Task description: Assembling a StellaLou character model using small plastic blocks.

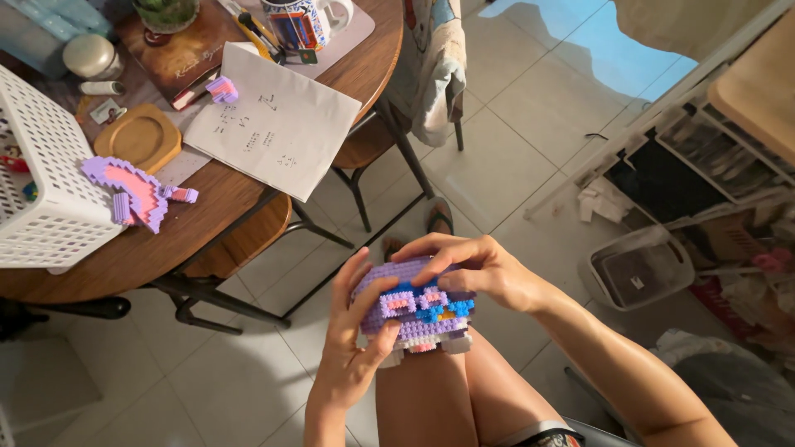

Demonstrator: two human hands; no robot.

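A purple brick model (418,310) with pink, blue and white parts rests on my knees. My left hand (352,331) grips its left side, thumb pressed on the front. My right hand (476,269) curls over its top right, fingers pressing down on the bricks. On the round wooden table (207,215) at the left lies a second purple and pink brick piece (137,192), beside a small purple brick block (221,88) that sits on a white paper sheet (277,124).
A white perforated basket (41,182) stands at the table's left edge, next to a round wooden coaster (138,136). A mug (302,21) and a book are at the back. A chair with draped cloth (426,66) stands nearby. Cluttered shelves and a grey bin (638,266) are at the right.
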